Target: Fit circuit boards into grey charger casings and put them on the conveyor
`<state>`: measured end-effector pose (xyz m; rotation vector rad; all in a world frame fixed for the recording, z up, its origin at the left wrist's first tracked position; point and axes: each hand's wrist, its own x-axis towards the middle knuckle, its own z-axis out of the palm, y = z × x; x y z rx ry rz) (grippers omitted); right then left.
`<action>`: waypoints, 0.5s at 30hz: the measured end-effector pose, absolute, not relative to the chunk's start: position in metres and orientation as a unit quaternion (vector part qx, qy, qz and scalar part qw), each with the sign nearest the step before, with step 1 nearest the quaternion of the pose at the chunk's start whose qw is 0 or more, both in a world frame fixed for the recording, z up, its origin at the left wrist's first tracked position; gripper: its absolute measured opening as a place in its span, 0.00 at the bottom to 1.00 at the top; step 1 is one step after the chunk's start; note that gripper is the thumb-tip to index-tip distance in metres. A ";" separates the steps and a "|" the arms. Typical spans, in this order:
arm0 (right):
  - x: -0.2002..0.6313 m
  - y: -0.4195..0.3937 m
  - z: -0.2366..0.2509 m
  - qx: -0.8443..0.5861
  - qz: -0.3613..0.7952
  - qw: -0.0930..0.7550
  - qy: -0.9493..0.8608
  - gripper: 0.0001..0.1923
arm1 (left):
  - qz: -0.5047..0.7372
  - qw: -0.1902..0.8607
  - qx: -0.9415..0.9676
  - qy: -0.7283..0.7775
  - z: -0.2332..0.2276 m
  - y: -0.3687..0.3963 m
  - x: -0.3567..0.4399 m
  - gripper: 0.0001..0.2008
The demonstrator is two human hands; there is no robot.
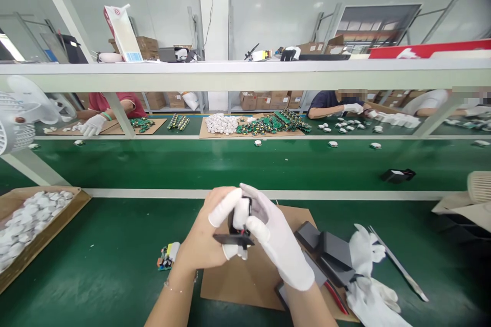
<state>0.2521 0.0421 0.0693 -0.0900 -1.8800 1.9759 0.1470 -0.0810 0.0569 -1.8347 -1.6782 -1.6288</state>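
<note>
Both hands close around a small black plastic case [232, 239] above the cardboard sheet [238, 286]. A white block [241, 213] sits inside it, and a flat black panel of the case sticks out underneath. My left hand [201, 232], bare with white covers on some fingertips, grips it from the left. In a white glove, my right hand [282, 248] holds the right side, its thumb by the white block. Left of my left wrist lies a green circuit board [168, 256] with a white part. Black case pieces [333, 255] lie right of my right hand.
White gloves [368, 288], a thin metal tool [401, 265] and a red-handled tool [336, 297] lie at right. A carton [79, 199] of white pieces stands at left. Beyond, a green conveyor [215, 163] carries small parts and a black case [398, 176]; co-workers sit across it.
</note>
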 end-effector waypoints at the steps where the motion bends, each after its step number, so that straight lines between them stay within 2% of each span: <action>1: 0.253 0.044 0.066 -0.030 0.689 0.210 -0.693 0.35 | -0.607 0.042 -0.578 -0.544 0.054 -0.080 0.145 0.35; 5: 0.259 0.054 0.056 -0.053 0.640 0.260 -0.722 0.32 | -0.845 -0.192 -0.294 -0.403 0.054 -0.072 0.144 0.30; 8: 0.262 0.058 0.055 -0.067 0.631 0.298 -0.713 0.29 | -0.890 -0.343 -0.083 -0.289 0.066 -0.065 0.146 0.25; 11: 0.261 0.059 0.055 -0.051 0.639 0.304 -0.705 0.28 | -0.889 -0.400 0.039 -0.221 0.077 -0.060 0.146 0.24; 15: 0.259 0.059 0.054 -0.052 0.620 0.282 -0.730 0.26 | -0.887 -0.410 0.066 -0.203 0.075 -0.055 0.146 0.24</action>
